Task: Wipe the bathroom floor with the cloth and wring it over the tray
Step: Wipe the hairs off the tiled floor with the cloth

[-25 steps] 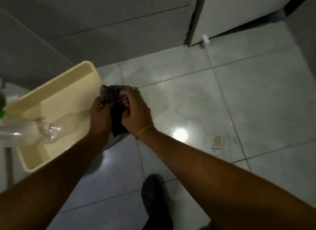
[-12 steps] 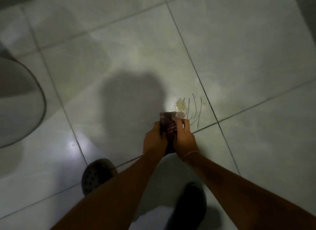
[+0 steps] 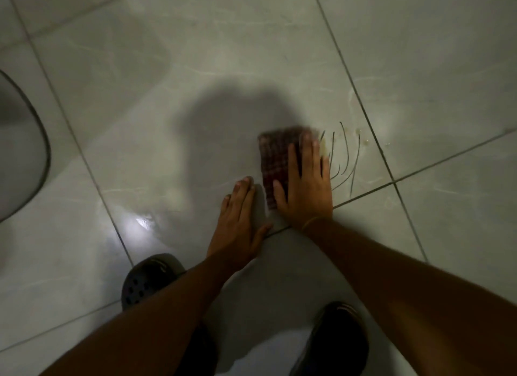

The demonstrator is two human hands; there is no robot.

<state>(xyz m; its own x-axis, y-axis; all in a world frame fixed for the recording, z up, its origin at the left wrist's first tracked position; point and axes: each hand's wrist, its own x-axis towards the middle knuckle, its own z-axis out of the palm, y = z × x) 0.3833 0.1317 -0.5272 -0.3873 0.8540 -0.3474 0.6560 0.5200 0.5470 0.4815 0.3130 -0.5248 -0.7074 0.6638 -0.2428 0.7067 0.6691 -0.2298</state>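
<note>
A dark checked cloth lies flat on the pale tiled bathroom floor. My right hand presses down on its right half, fingers spread flat, a thin yellow band at the wrist. My left hand rests flat on the tile just left of the cloth, holding nothing. Right of the cloth are curved wet streaks with yellowish spots. The tray is out of view.
A round dark-rimmed object sits at the left edge. My two dark clogs stand on the tiles, one at the lower left and one at the lower right. A light glare reflects off the wet floor.
Both hands carried the bunched cloth from over the cream tray down to the floor. The cloth now lies spread flat under my right hand, and my left hand has let go.
</note>
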